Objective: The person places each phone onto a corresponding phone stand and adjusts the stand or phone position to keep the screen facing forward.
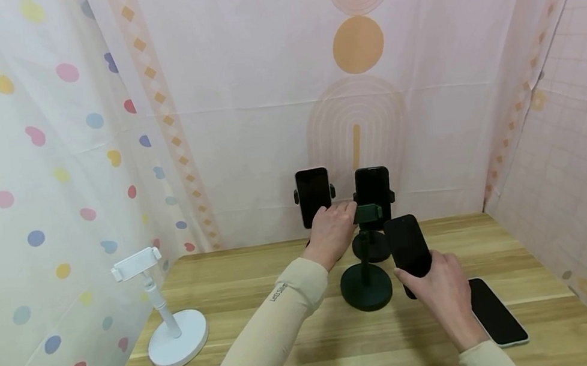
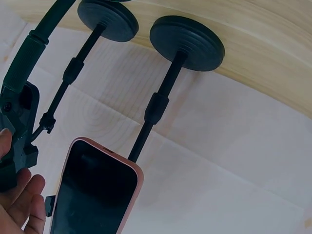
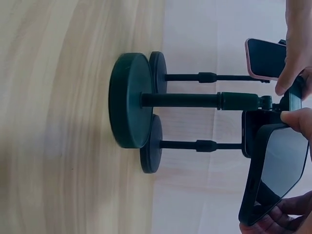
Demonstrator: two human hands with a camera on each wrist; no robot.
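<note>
My left hand grips the clamp head of a dark green phone stand, whose round base sits on the wooden table. In the right wrist view the thumb lies at the clamp's side. My right hand holds a black smartphone by its lower part, thumb on one edge and fingers on the other, tilted up just right of the green stand. In the right wrist view this phone comes right up beside the clamp, screen facing outward. The left fingertips are partly cut off in the left wrist view.
Behind stand two black phone stands, one holding a pink-edged phone, the other a black phone. A white stand with a bare clamp is at the left. Another phone lies at the right. Curtains border the table.
</note>
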